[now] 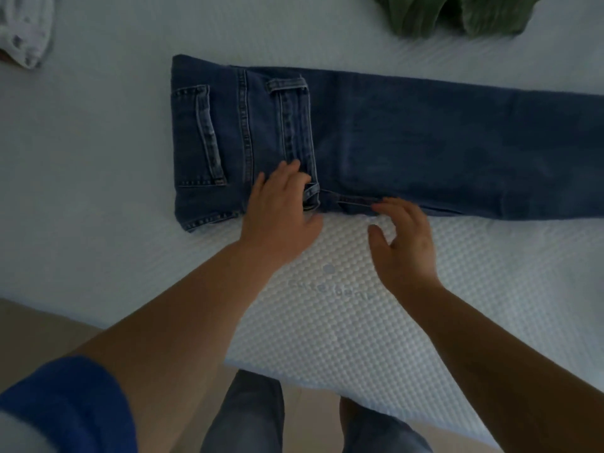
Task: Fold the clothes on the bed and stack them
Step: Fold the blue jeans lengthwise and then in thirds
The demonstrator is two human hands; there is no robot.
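Observation:
Dark blue jeans (392,138) lie flat across the white bed (98,158), folded lengthwise, waist to the left and legs running off the right edge of view. My left hand (281,210) rests palm down on the near edge of the jeans by the waistband and a belt loop, fingers spread. My right hand (403,240) hovers at the near hem of the jeans, fingers apart, fingertips just touching the denim edge; it holds nothing.
A green garment (457,14) lies crumpled at the far right of the bed. A white patterned cloth (26,31) sits at the far left. The bed's near edge (294,380) runs diagonally, with beige floor and my legs below it.

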